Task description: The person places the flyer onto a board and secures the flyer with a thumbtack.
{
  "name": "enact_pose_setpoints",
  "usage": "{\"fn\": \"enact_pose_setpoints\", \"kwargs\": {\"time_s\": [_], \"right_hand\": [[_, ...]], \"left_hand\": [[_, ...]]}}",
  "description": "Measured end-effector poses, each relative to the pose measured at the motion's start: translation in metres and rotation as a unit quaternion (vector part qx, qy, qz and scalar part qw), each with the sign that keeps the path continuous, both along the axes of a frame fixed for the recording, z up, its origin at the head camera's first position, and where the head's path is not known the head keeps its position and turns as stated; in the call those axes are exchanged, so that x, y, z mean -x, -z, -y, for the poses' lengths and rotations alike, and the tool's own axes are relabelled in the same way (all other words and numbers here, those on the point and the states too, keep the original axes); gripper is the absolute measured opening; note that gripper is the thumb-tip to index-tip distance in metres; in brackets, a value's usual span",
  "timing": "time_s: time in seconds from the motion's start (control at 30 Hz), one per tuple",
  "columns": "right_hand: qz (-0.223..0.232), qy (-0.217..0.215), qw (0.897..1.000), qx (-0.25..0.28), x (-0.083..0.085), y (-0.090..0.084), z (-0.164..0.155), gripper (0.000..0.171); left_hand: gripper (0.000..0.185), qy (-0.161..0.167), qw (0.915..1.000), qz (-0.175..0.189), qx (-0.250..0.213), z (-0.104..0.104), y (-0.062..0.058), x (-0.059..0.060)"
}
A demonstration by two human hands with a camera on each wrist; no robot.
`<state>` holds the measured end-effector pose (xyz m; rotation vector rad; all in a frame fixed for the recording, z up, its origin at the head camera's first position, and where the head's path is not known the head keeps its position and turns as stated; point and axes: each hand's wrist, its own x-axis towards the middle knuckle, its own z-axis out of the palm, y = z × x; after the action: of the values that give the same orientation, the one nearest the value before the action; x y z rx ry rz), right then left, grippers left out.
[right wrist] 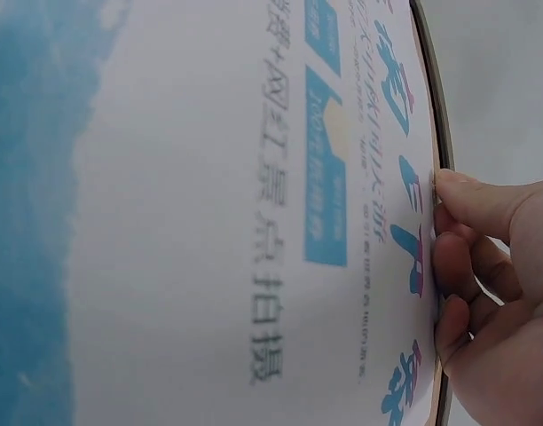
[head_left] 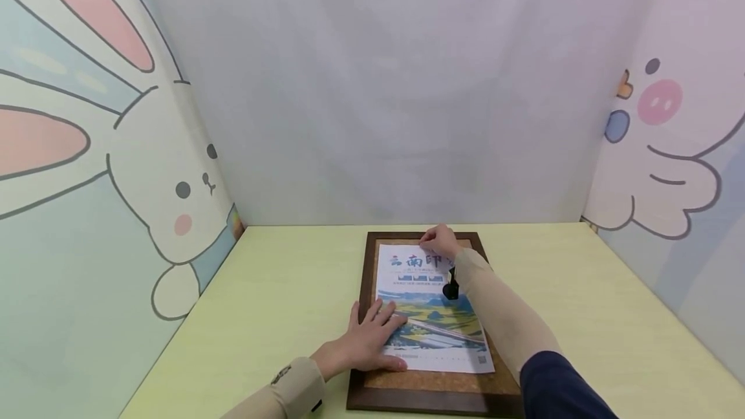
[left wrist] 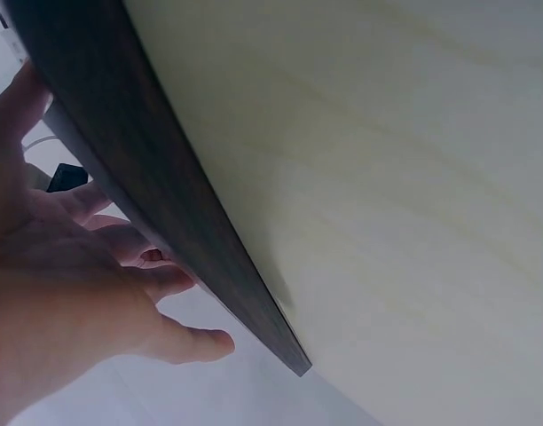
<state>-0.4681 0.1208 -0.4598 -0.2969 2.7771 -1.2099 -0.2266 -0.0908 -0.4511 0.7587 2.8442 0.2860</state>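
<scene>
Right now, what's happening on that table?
A person is working a printed poster on a wood-framed cork board lying flat on the pale yellow table. The left hand rests flat on the poster's lower left edge. The right hand has its fingertips at the poster's top edge.

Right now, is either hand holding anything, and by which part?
Neither hand plainly grips. The left hand presses flat on the poster's lower left; the right hand has fingertips at its top edge.
</scene>
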Motion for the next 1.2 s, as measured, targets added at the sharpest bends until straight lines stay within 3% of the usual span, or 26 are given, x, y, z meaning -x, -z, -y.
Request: {"fn": "enact_pose_setpoints", "kwargs": {"time_s": [0.4, 0.7, 1.2], "right_hand": [[-0.034, -0.021, 0.999, -0.009, 0.0041, 0.0007, -0.0008, 0.009], [-0.020, -0.008, 1.000, 0.016, 0.0009, 0.0061, -0.0038, 0.014], [0.006, 0.003, 1.000, 0.004, 0.0011, 0.0014, 0.0022, 0.010]], "left_hand": [[0.080, -0.002, 1.0000, 0.001, -0.008, 0.0007, -0.0028, -0.0003], [0.079, -0.003, 0.9999, 0.009, -0.007, 0.0002, -0.0042, -0.0036], [0.079, 0.000, 1.0000, 0.006, -0.007, 0.0009, -0.0024, -0.0033]]}}
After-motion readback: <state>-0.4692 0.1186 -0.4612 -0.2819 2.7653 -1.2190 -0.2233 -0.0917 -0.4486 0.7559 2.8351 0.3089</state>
